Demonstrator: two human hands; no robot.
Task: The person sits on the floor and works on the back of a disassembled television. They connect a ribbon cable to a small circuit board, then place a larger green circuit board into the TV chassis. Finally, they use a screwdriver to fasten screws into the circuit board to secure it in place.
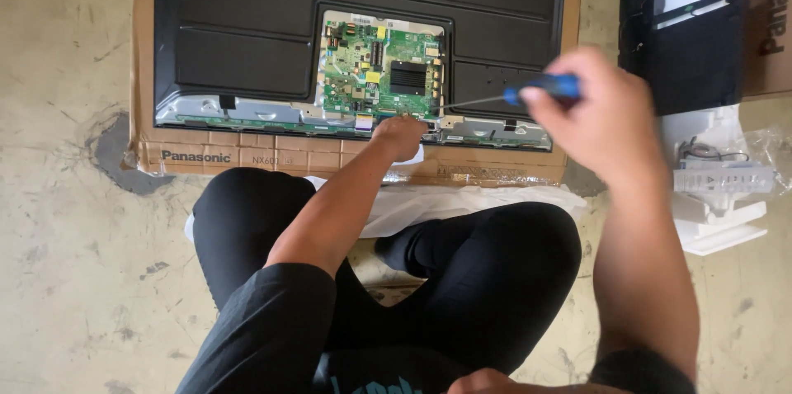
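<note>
A flat television (pixel 247 23) lies face down on a cardboard sheet (pixel 272 156), and an opening in its black back shows a green circuit board (pixel 381 72). My left hand (pixel 400 136) rests at the board's lower edge with its fingers curled in; anything under them is hidden. My right hand (pixel 606 117) is raised to the right of the board and grips a blue-handled screwdriver (pixel 549 87). Its thin shaft points left towards the board's lower right corner. My crossed legs in black trousers are just in front of the television.
A white plastic sheet (pixel 462 200) lies between my legs and the cardboard. At the right are white foam packing (pixel 718 225), a clear bag of small parts (pixel 726 173), a black panel (pixel 685 47) and a brown cardboard box (pixel 767 23). The floor is bare concrete (pixel 66 237).
</note>
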